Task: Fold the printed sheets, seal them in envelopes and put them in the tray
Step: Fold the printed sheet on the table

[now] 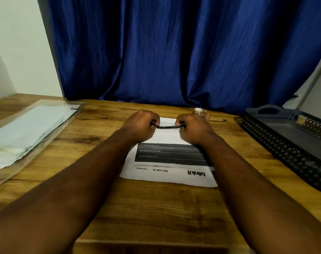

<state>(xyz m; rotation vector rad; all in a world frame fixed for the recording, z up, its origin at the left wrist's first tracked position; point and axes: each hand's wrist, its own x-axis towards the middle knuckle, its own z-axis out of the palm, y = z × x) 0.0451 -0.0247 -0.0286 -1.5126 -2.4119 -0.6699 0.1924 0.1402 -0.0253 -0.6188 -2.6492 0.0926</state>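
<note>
Wall [18,52], pale, at far left. Clear plastic sleeve [2,177], lying flat on the left part of the wooden table [156,208], running from near left to far centre-left; it holds a stack of pale papers [27,129], whether sheets or envelopes cannot be told. Blue curtain [174,52], hanging in folds behind the far edge of the table, across most of the width. Left hand [140,125], forearm reaching in from near left, fingers curled, pinching the left end of a raised edge at the far side of the printed sheet [167,178]. Printed sheet, white, lying flat at the centre of the table between the two forearms, well apart from the sleeve and the tray; it bears a wide dark band across the middle and the word "blinkit" upside down near its near right corner. The raised edge shows as a thin dark strip stretched between the two hands, with a white portion just beyond it. Right hand [192,128], forearm from near right, fingers curled, pinching the right end of the same edge. Roll of tape [199,110], beige, just beyond the right hand. Thin stick-like item [217,120], right of the roll, kind unclear. Tray [284,153], dark, perforated walls, at the right edge of the table.
</note>
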